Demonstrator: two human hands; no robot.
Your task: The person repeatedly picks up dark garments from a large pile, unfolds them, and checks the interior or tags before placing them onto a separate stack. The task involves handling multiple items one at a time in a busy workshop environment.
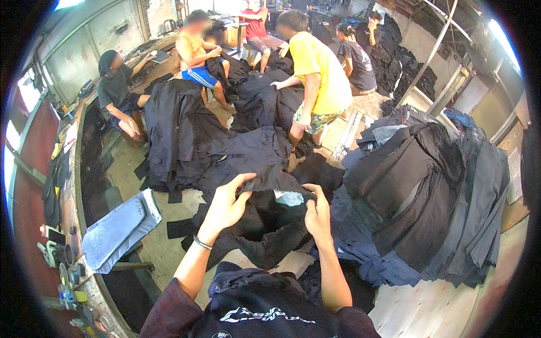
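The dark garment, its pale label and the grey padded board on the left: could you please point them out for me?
dark garment (265, 222), head view, on the bunched cloth between the two hands.
pale label (289, 198), head view, on the label's middle.
grey padded board (119, 230), head view, on its flat top.

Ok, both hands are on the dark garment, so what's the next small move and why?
Probably spread the hands apart to pull the dark garment flat. The left hand and right hand each pinch its upper edge close together, so the cloth sags in folds below, and the pale label sits between them, only partly showing.
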